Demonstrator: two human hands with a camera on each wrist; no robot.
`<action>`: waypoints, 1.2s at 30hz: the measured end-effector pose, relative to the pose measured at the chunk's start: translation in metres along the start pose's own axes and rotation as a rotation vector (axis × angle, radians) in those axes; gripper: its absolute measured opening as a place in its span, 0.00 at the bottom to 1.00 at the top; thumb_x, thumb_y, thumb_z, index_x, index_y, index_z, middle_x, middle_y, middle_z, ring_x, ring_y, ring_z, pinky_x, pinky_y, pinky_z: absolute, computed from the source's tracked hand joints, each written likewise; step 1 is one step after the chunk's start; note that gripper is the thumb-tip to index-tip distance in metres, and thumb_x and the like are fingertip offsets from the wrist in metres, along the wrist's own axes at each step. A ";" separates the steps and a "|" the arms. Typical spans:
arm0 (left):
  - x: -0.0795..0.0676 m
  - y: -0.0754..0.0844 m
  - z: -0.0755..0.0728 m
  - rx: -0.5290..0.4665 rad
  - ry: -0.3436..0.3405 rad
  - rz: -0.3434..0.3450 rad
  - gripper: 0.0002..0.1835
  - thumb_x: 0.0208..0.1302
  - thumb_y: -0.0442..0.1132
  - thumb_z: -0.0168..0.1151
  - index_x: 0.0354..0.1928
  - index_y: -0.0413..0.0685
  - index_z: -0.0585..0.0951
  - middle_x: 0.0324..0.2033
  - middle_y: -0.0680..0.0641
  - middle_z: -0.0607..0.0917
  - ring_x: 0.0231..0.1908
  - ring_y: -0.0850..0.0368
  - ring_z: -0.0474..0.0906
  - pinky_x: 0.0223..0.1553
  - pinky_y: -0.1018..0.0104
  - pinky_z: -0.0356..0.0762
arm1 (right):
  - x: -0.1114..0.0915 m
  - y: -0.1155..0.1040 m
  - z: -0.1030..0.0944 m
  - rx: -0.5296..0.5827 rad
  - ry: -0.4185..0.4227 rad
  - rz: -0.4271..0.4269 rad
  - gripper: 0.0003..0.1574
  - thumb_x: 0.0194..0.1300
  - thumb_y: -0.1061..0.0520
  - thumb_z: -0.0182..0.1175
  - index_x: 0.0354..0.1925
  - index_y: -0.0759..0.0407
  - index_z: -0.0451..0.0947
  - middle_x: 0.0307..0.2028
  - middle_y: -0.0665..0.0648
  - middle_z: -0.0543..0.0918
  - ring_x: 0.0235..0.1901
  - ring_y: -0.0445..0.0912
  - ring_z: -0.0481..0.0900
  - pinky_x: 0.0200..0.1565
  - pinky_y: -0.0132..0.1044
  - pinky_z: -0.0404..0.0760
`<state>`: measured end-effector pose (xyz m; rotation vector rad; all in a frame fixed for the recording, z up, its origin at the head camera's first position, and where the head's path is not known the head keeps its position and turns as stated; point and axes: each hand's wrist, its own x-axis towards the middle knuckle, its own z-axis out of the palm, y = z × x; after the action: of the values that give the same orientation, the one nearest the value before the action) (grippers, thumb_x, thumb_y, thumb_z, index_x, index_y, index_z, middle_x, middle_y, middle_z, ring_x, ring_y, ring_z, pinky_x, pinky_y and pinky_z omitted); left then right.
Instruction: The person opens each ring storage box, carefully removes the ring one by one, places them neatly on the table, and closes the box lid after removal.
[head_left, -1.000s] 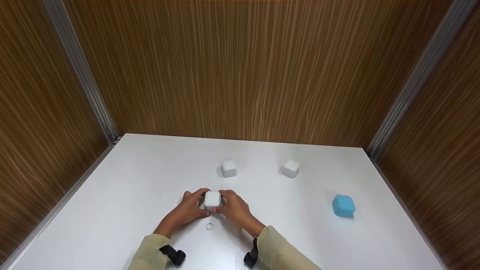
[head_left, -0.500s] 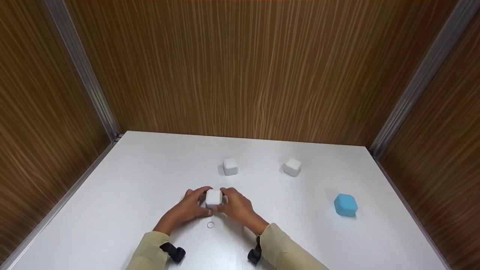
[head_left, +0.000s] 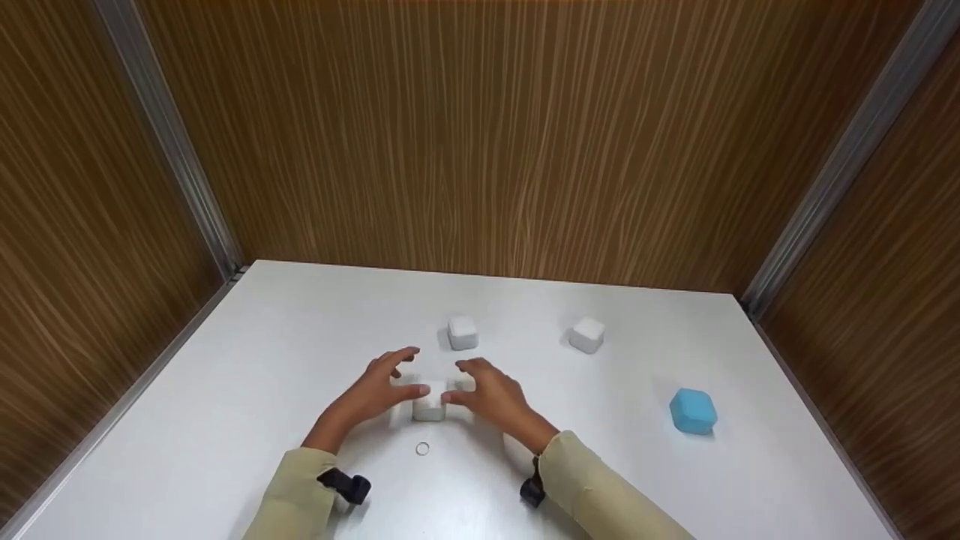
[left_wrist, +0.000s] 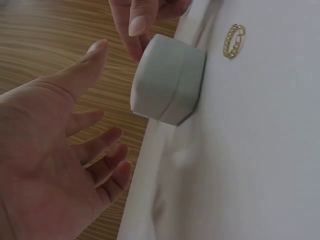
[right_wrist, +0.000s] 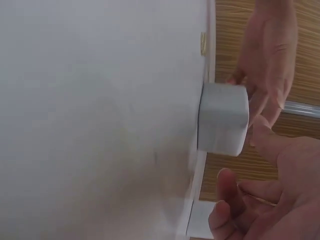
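A small white ring box (head_left: pixel 429 410) with rounded corners stands closed on the white table between my hands; a lid seam shows on its side (left_wrist: pixel 172 95) in the left wrist view. My left hand (head_left: pixel 373 391) hovers at its left with fingers spread and the thumb over the box's top edge. On the other side, my right hand (head_left: pixel 496 394) is held loosely with thumb and fingers apart, thumb tip near the top. Neither hand grips anything. A gold ring (left_wrist: pixel 229 44) with a twisted band lies on the table on the near side of the box.
Two more white boxes, one behind the hands (head_left: pixel 463 334) and one farther right (head_left: pixel 586 336), sit toward the back. A light blue box (head_left: pixel 692 411) is at the right. Wood-grain panels (head_left: pixel 480 135) enclose the white table (head_left: pixel 300 315) at the back and sides.
Both hands have let go of the white ring box and lifted up and apart, fingers spreading. The box stays in place with the ring before it; the head view has shifted slightly.
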<state>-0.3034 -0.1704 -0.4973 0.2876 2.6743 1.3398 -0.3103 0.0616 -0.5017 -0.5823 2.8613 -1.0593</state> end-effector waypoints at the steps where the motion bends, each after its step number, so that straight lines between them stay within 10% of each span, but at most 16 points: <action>1: 0.003 0.002 0.000 -0.003 0.006 0.009 0.42 0.62 0.55 0.71 0.75 0.57 0.66 0.69 0.47 0.70 0.63 0.46 0.68 0.58 0.44 0.72 | 0.002 0.002 -0.003 -0.005 0.000 -0.002 0.41 0.62 0.40 0.69 0.66 0.58 0.75 0.65 0.61 0.77 0.65 0.57 0.75 0.62 0.55 0.75; 20: 0.087 0.050 0.009 0.184 -0.032 -0.021 0.43 0.59 0.53 0.73 0.75 0.59 0.65 0.68 0.46 0.74 0.70 0.46 0.63 0.69 0.42 0.64 | 0.049 0.042 -0.036 -0.081 0.084 0.088 0.38 0.64 0.49 0.70 0.69 0.55 0.72 0.62 0.58 0.79 0.64 0.54 0.76 0.63 0.56 0.73; 36: 0.111 0.050 0.010 0.107 -0.067 -0.124 0.43 0.60 0.50 0.73 0.76 0.60 0.64 0.70 0.47 0.71 0.73 0.46 0.61 0.71 0.40 0.59 | 0.079 0.060 -0.040 0.117 0.072 0.102 0.40 0.65 0.55 0.69 0.71 0.57 0.68 0.66 0.60 0.75 0.70 0.56 0.68 0.70 0.54 0.65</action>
<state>-0.4039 -0.1073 -0.4672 0.1708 2.6642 1.1340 -0.4097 0.0999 -0.5012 -0.3938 2.8297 -1.2443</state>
